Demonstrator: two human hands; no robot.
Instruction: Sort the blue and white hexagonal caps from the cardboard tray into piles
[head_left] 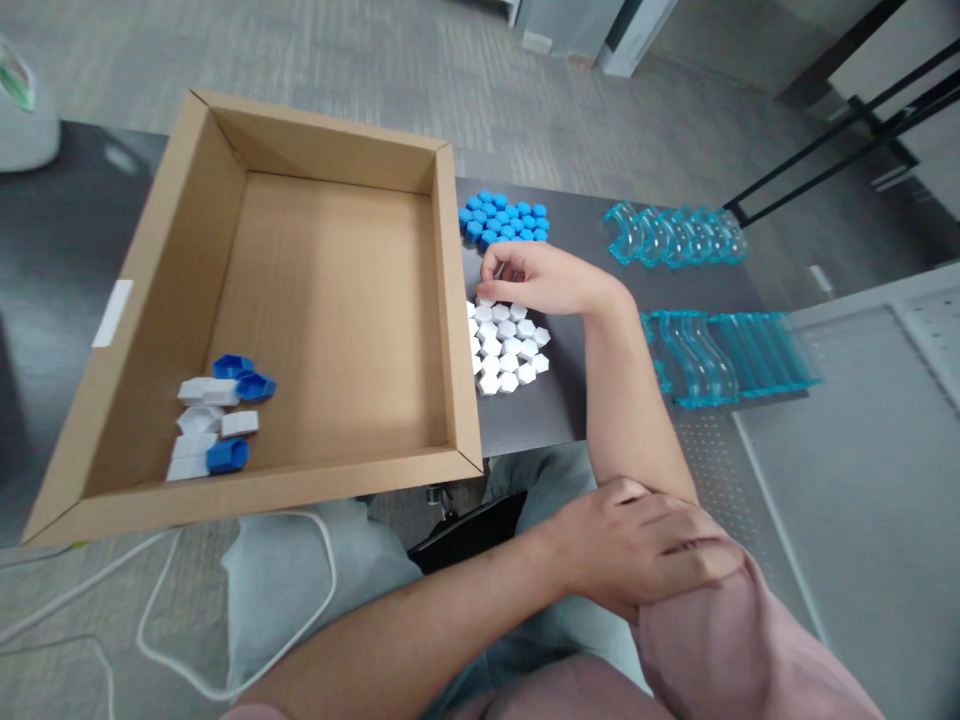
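My right hand (529, 277) hangs over the table between two groups of small hexagonal pieces. Its fingers are curled toward the thumb, and what they hold, if anything, is hidden. Just below the thumb lie the white hexagonal pieces (510, 345), packed close together. Beyond the knuckles sits the cluster of blue hexagonal pieces (506, 218). My left hand (645, 545) is wrapped around my right forearm, near the pink sleeve (697, 640). Left of the right hand stands an open cardboard box (337, 300). Several white pieces (196, 445) and blue pieces (227, 456) lie in its near left corner.
Clear teal curved pieces (675, 236) stand in a row at the table's far right. A second group of teal pieces (727, 355) is nearer, partly behind my forearm. A white cable (217, 690) loops at lower left. A white object (26, 110) stands at far left.
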